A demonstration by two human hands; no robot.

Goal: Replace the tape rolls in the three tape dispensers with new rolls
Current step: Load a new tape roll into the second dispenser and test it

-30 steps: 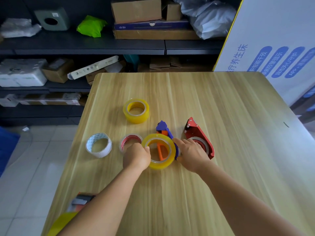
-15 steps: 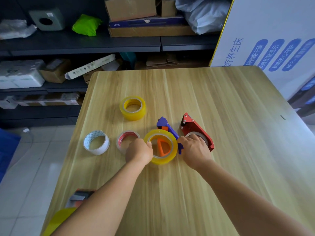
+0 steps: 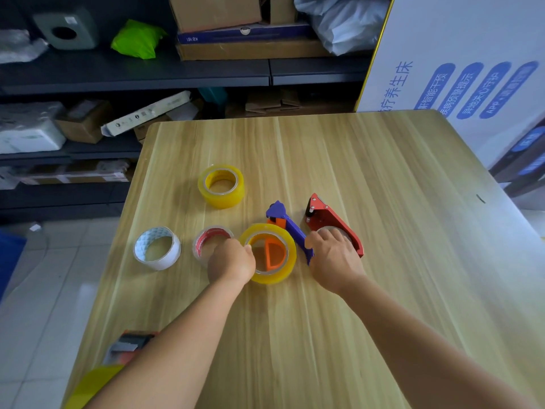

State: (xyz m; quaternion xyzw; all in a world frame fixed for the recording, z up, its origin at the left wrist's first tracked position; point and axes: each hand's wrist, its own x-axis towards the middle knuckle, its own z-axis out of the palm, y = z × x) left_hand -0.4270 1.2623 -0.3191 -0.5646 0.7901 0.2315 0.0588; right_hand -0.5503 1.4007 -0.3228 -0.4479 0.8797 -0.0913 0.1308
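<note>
The head camera looks down on a wooden table (image 3: 339,160), and everything groups around the blue dispenser (image 3: 290,228) lying flat near its middle. On that dispenser's orange hub (image 3: 272,253) sits a yellow tape roll (image 3: 267,253), the hub showing through the roll's open core. The left hand (image 3: 231,262) grips the left edge of this roll, thumb tip at the rim and the other fingers curled down its outer side. The right hand (image 3: 333,256) lies just right of the blue dispenser's handle; its thumb touches the handle's side while the bent fingers rest over a clear roll (image 3: 333,233) seated in the red dispenser (image 3: 330,221), which lies right beside the blue one. Whether those fingers actually grasp the clear roll or only lie on it cannot be told. Just left of the blue dispenser, partly hidden under the left hand, is a thin roll with a red core (image 3: 211,240); farther left stands a white roll (image 3: 157,247). Beyond the blue dispenser, toward the table's far-left part, lies a second yellow roll (image 3: 221,185). Well nearer than the blue dispenser, at the table's near-left edge, part of a grey and orange object (image 3: 128,346) shows beside the left forearm, too cut off to identify. Behind the table are dark shelves (image 3: 132,75) with boxes.
</note>
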